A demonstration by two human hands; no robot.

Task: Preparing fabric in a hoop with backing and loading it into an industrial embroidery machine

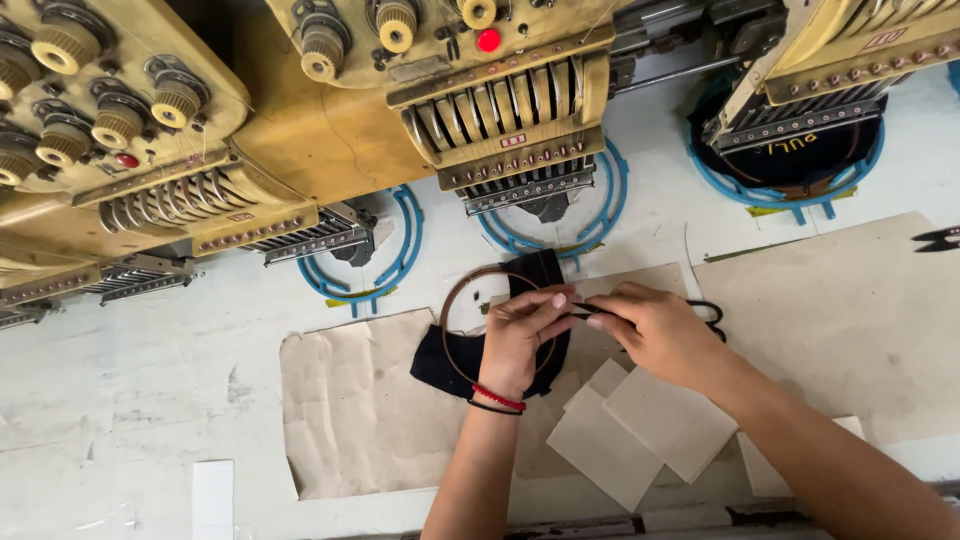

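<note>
A round brown embroidery hoop [452, 300] lies over a piece of black fabric [432, 365] on brown paper [350, 410]. My left hand [520, 340] rests on the hoop and fabric, fingers bent, pressing them down. It wears red and black bands at the wrist. My right hand [655, 335] sits just to the right and pinches a thin dark tool, probably small scissors [708, 312], whose tip meets my left fingertips. Black loop handles show past the right hand.
Yellow embroidery machine heads [500, 90] hang over the table's far side, with blue hoop frames [400, 250] under them. One frame at the right holds dark fabric [790, 150]. Grey card squares [640, 430] lie under my right wrist. Black snips [940, 238] rest at the far right.
</note>
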